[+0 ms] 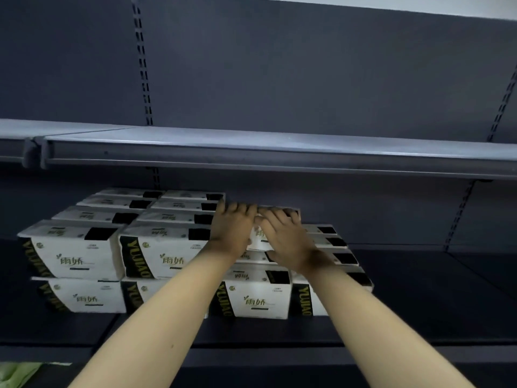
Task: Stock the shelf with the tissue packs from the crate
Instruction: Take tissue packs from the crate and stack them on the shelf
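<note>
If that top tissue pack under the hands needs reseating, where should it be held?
By its two short ends, reaching in from the aisle side. The tissue pack lies flat on the lower layer; the left hand and right hand already cover its top.

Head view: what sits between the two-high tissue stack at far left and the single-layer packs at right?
A second two-high column of tissue packs, then both hands, left hand and right hand, on a pack.
</note>
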{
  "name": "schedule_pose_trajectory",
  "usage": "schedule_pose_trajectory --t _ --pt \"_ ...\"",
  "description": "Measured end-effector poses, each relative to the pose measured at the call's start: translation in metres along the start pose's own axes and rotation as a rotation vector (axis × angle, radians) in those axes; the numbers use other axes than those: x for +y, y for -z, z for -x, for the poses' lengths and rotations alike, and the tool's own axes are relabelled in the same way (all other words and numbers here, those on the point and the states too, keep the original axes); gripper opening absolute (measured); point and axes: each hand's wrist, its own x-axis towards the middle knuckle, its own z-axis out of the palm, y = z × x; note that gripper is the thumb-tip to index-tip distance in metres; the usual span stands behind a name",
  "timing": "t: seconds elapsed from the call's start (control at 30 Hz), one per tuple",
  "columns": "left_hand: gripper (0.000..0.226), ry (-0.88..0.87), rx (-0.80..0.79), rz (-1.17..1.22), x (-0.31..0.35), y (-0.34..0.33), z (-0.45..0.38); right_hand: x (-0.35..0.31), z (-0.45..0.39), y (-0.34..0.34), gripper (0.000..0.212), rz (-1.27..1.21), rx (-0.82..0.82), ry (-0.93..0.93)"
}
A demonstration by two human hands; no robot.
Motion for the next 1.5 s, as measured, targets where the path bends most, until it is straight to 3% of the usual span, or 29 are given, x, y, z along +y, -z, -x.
schedule_pose_trajectory --t 0.1,0.2,0.4,0.53,0.63,0.93,1.2,1.5 --pt "0.06 0.04 -0.008 -0.013 0.005 -0.01 -0.012 0.002 -0.008 -0.016 0.087 -0.017 0.042 0.002" --pt "0.049 0.1 -0.033 0.002 0.01 -0.022 -0.023 0.007 -0.013 -0.03 0.09 -0.07 -0.02 -0.013" --pt "0.044 0.145 0.011 -0.079 0.015 -0.032 -0.036 0.032 -0.02 -0.041 0.076 -0.119 0.047 -0.023" --pt "0.057 0.149 -0.065 -0.081 0.016 -0.04 -0.045 0.05 -0.02 -0.039 0.066 -0.104 -0.004 -0.172" --pt "0.06 0.179 -0.07 -0.079 0.017 -0.048 -0.054 0.057 -0.024 -0.043 0.057 -0.138 -0.091 -0.199" --pt "0.06 0.208 -0.126 -0.041 0.015 -0.06 -0.081 0.058 -0.048 -0.066 0.051 -0.27 -0.137 -0.3" --pt "0.067 0.191 -0.122 -0.014 0.012 -0.065 -0.09 0.065 -0.059 -0.077 0.048 -0.294 -0.139 -0.327" --pt "0.069 0.22 -0.067 0.038 0.02 -0.058 -0.078 0.053 -0.054 -0.074 0.05 -0.16 -0.087 -0.407"
